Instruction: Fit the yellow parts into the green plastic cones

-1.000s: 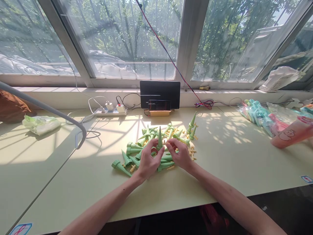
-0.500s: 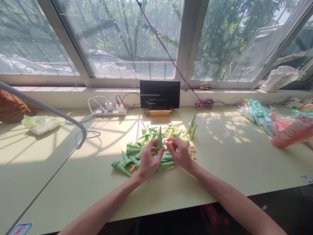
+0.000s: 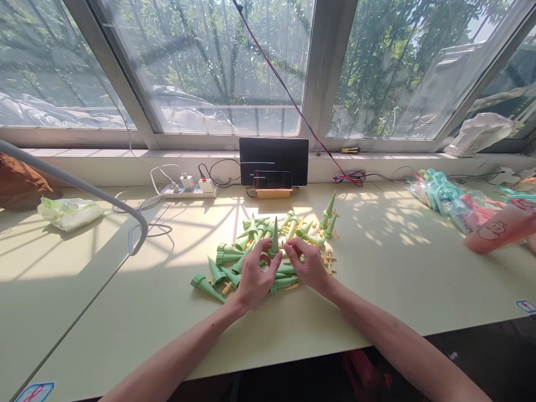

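Note:
My left hand is closed, its thumb and fingers pinching a green plastic watering spike that stands point up. Just to its right, my right hand is also closed, fingertips pressed together close to the spike; what they pinch is too small and hidden to name. Under and around both hands lies a heap of similar green spikes, some on their sides. Small yellow valve pieces are scattered among them. At the heap's back right, two spikes with yellow pieces fitted stand upright.
Behind the heap, a black tablet stands with a phone before it. A power strip and cables lie to the left, near a wipes packet and a grey curved bar. At right are bagged teal items and a pink cup.
Both hands stay at the same place over the heap. The spike in my left hand has shifted very slightly to the right, and my right fingertips have moved a little.

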Demonstrator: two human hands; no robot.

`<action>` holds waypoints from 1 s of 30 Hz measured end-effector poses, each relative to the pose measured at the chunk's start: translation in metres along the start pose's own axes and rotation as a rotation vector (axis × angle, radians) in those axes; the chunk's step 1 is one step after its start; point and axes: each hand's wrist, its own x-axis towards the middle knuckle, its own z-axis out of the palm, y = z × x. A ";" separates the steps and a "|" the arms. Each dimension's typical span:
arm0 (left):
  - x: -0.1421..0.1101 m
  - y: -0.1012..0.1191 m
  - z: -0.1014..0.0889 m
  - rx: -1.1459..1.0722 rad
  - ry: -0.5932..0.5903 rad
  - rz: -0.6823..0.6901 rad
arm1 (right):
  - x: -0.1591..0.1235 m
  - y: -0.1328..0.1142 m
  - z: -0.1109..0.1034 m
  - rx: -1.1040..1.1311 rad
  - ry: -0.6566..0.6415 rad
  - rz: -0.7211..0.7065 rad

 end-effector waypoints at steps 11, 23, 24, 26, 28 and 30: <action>0.001 -0.001 0.000 -0.021 -0.016 0.000 | 0.000 -0.003 -0.002 0.033 -0.032 0.031; 0.001 0.000 0.000 -0.014 0.000 0.006 | 0.001 -0.001 -0.001 0.007 -0.027 -0.001; 0.001 0.000 0.000 -0.006 0.001 0.009 | 0.001 0.000 -0.001 0.004 -0.030 0.003; 0.000 -0.001 0.000 0.007 0.000 0.012 | 0.001 0.000 -0.001 0.002 -0.031 0.004; -0.001 -0.001 0.000 0.015 -0.002 0.013 | 0.001 0.001 -0.002 -0.010 -0.025 0.001; -0.001 -0.001 0.000 0.025 -0.005 0.010 | 0.002 0.001 -0.002 -0.029 -0.020 -0.007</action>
